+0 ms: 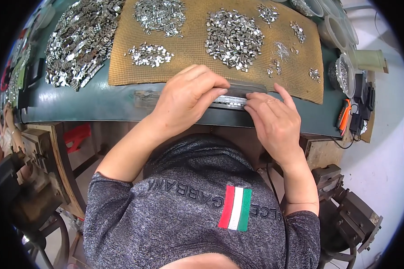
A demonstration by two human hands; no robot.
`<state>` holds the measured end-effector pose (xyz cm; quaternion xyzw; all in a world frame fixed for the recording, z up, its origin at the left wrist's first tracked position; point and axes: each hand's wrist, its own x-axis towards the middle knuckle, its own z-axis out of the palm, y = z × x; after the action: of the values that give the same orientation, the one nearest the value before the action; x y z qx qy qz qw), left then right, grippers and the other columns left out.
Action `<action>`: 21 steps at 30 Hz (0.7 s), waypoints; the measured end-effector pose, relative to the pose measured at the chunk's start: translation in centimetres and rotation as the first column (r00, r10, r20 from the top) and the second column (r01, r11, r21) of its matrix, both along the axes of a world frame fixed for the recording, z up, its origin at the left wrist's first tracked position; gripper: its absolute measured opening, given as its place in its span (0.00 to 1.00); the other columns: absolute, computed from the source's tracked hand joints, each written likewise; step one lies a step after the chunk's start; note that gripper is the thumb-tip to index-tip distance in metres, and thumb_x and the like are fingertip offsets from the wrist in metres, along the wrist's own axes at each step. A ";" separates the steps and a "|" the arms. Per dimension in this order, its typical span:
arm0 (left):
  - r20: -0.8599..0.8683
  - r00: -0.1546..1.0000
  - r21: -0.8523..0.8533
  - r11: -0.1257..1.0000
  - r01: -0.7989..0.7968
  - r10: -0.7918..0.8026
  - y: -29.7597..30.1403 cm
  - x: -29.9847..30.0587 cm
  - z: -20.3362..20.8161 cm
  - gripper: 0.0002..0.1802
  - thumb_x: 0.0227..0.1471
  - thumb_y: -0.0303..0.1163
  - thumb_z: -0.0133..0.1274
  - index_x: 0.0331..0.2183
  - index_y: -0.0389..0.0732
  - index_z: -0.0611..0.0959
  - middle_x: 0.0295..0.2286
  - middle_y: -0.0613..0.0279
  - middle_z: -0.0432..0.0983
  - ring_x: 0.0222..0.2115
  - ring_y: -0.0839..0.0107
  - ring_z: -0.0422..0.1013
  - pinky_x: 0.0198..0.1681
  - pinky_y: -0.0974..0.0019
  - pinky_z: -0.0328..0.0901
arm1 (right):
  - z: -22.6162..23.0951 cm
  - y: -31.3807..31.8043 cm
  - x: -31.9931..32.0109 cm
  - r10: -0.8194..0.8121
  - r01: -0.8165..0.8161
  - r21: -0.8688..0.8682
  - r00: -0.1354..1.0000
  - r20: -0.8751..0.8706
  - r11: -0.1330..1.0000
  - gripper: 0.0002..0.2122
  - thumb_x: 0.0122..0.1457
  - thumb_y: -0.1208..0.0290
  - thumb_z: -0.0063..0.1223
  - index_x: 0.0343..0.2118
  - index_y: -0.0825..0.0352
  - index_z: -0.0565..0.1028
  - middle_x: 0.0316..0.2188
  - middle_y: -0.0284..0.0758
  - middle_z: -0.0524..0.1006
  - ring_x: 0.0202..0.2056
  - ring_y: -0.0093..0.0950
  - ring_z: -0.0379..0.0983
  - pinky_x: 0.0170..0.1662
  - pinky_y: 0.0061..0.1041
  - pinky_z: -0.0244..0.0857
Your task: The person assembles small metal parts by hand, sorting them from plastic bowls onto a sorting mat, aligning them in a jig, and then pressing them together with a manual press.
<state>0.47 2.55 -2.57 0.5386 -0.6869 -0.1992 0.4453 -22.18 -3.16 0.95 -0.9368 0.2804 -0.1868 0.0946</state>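
Observation:
A long, narrow metal bar (247, 86) lies at the front edge of the green table, with a bright row of small metal links (233, 100) along its near side. My left hand (182, 98) is closed at the left end of this row, thumb and forefinger pressed together. Whatever is between those fingertips is too small or hidden to make out. At the row's right end, the bent fingers of my right hand (276, 121) grip the link row, while one finger of that hand stretches away toward the mat. My hands cover both ends of the row.
Beyond the bar, a tan textured mat (188, 74) bears several piles of small metal pieces (234, 39). Linked metal strips (78, 42) are heaped at left. Plastic tubs (335, 33) and orange-handled pliers (344, 115) are at right. Another person's arm (12, 127) shows far left.

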 end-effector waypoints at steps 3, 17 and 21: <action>-0.020 1.000 0.023 0.999 0.023 -0.022 0.1 -0.4 0.0 0.07 0.54 0.24 0.62 0.37 0.37 0.84 0.31 0.57 0.80 0.33 0.60 0.76 0.36 0.62 0.69 | -0.3 0.2 0.1 -0.002 0.003 -0.081 1.000 0.011 0.997 0.05 0.54 0.75 0.64 0.33 0.65 0.80 0.37 0.32 0.83 0.40 0.29 0.82 0.58 0.42 0.68; -0.143 0.984 0.049 0.992 0.113 -0.105 0.1 -2.7 -1.0 0.06 0.52 0.28 0.63 0.34 0.40 0.84 0.33 0.61 0.77 0.36 0.58 0.74 0.39 0.58 0.69 | -0.8 0.2 -1.4 0.008 -0.012 0.057 0.997 0.071 0.998 0.11 0.56 0.77 0.63 0.43 0.65 0.82 0.44 0.36 0.83 0.48 0.34 0.80 0.56 0.41 0.70; -0.052 0.996 0.038 0.996 0.079 -0.077 0.0 -3.3 -1.0 0.06 0.51 0.28 0.63 0.33 0.40 0.84 0.33 0.62 0.75 0.37 0.58 0.74 0.40 0.58 0.69 | -1.6 0.3 -2.0 -0.013 -0.002 0.121 0.992 0.128 0.993 0.12 0.56 0.77 0.63 0.45 0.65 0.82 0.46 0.37 0.83 0.51 0.36 0.79 0.58 0.41 0.69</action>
<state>-2.78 2.52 -3.53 0.5151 -0.6919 -0.2434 0.4435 -24.19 -2.86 -0.63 -0.9145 0.2871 -0.2296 0.1687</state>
